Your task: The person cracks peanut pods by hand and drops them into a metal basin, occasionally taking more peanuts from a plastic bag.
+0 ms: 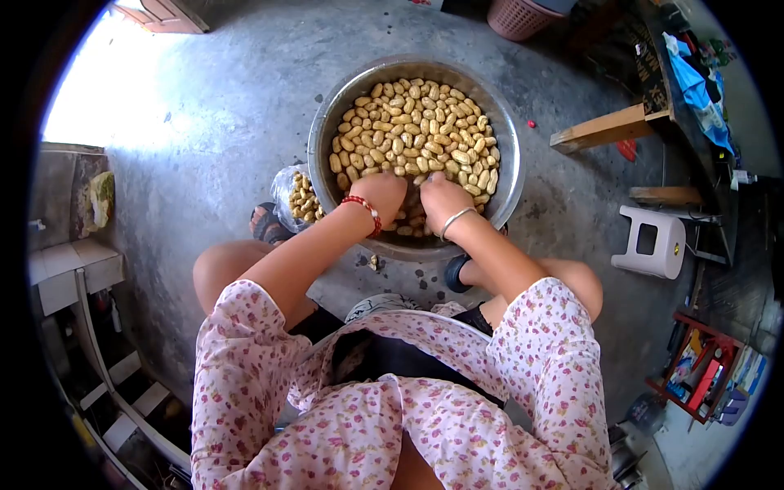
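A wide metal basin (511, 175) full of unshelled peanuts (416, 122) stands on the floor between my feet. My left hand (384, 193), with a red beaded bracelet at the wrist, reaches down among the peanuts near the basin's close side. Its fingers are hidden beneath it. My right hand (443, 201), wearing a silver bangle, is beside it with its visible fingers curled inward; what they hold, if anything, is hidden. Between the hands the peanuts look darker and wet. A clear plastic bag (283, 196) with more peanuts lies left of the basin, touching it or nearly so.
To the right stand a white plastic stool (651, 242) and a table with a wooden leg (600, 129). A pink basket (523, 18) is at the back. A red rack (698, 371) sits lower right, tiled shelving (77, 273) at left. Wet spots mark the concrete floor (220, 106).
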### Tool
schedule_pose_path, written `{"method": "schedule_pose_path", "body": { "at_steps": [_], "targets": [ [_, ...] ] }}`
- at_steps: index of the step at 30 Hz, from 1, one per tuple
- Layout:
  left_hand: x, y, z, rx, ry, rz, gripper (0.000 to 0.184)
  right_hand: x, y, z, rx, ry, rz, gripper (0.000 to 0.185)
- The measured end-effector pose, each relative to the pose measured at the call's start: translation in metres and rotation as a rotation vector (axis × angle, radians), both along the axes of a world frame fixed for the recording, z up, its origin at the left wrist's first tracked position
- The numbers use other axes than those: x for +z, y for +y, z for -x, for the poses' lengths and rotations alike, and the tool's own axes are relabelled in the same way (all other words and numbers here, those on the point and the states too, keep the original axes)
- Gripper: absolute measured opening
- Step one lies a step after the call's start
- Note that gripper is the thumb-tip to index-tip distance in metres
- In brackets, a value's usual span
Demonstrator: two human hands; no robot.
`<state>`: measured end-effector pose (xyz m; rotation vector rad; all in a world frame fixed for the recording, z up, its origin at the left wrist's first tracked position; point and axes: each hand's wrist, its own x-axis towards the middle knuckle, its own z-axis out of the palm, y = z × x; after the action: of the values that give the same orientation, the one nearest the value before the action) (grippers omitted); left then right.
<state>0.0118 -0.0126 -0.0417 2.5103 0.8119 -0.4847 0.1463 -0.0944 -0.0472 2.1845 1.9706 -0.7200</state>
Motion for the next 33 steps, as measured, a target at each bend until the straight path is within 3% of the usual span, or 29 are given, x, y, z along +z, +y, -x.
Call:
{"method": "schedule_pose_path", "body": {
  "at_steps": [1,3,6,7,9,10,13,16,18,19,20,21,22,23,26,27,30,31,33],
  "targets": [
    [0.002,0.002,-0.002,0.066,-0.041,0.068,0.015,0.011,0.008,-0.006,0.114,0.087,0.139,0.023],
    [-0.006,0.009,-0.001,0.163,-0.229,0.211,0.011,-0.002,0.013,-0.020,-0.088,0.406,0.064,0.023],
    [0.020,0.018,-0.005,0.742,-0.420,1.007,0.018,0.031,0.015,-0.025,-0.360,0.617,-0.286,0.021],
    [0.041,0.017,-0.006,0.820,-0.485,1.159,0.028,0.033,0.021,-0.030,-0.431,0.688,-0.260,0.026],
    [0.038,0.025,0.001,0.772,-0.571,1.406,0.030,0.041,0.028,-0.033,-0.602,0.933,-0.174,0.037],
    [0.041,0.027,0.003,0.747,-0.612,1.529,0.031,0.049,0.028,-0.028,-0.525,0.869,-0.269,0.037],
    [0.052,0.017,0.003,0.743,-0.602,1.415,0.031,0.050,0.029,-0.011,-0.235,0.689,-0.640,0.039],
    [0.053,0.012,0.002,0.773,-0.695,1.387,0.033,0.070,0.026,-0.002,-0.213,0.252,-0.609,0.038],
    [0.056,0.005,0.002,0.803,-0.797,1.376,0.034,0.068,0.028,-0.003,-0.252,0.279,-0.526,0.041],
    [0.047,0.002,0.000,0.774,-0.847,1.155,0.031,0.066,0.031,-0.004,-0.325,0.318,-0.413,0.044],
    [0.044,0.000,0.002,0.576,-0.867,0.662,0.029,0.062,0.035,-0.004,-0.397,0.357,-0.299,0.047],
    [0.045,-0.003,0.003,0.368,-0.847,0.175,0.028,0.053,0.039,0.002,-0.646,0.757,-0.171,0.056],
    [0.045,-0.004,0.005,0.151,-0.789,-0.302,0.026,0.047,0.037,0.005,-0.784,0.909,-0.079,0.057],
    [0.047,-0.005,0.005,0.171,-0.791,-0.276,0.024,0.043,0.033,0.009,-0.920,1.058,0.019,0.059],
    [0.043,-0.010,-0.002,0.460,-0.931,-0.069,0.026,0.024,0.031,0.013,-0.637,0.677,-0.418,0.058],
    [0.035,-0.008,-0.006,0.567,-1.000,0.024,0.032,0.040,0.030,0.016,-0.525,0.516,-0.560,0.058],
    [0.071,0.005,-0.001,1.148,-0.611,1.343,0.042,0.066,0.023,0.020,-0.182,0.228,-0.812,0.046],
    [0.068,0.006,0.006,1.083,-0.530,1.487,0.044,0.067,0.022,0.021,-0.099,0.203,-0.883,0.046],
    [0.070,0.000,0.009,1.202,-0.552,1.425,0.042,0.061,0.023,0.023,-0.007,0.195,-0.986,0.043]
  ]
}}
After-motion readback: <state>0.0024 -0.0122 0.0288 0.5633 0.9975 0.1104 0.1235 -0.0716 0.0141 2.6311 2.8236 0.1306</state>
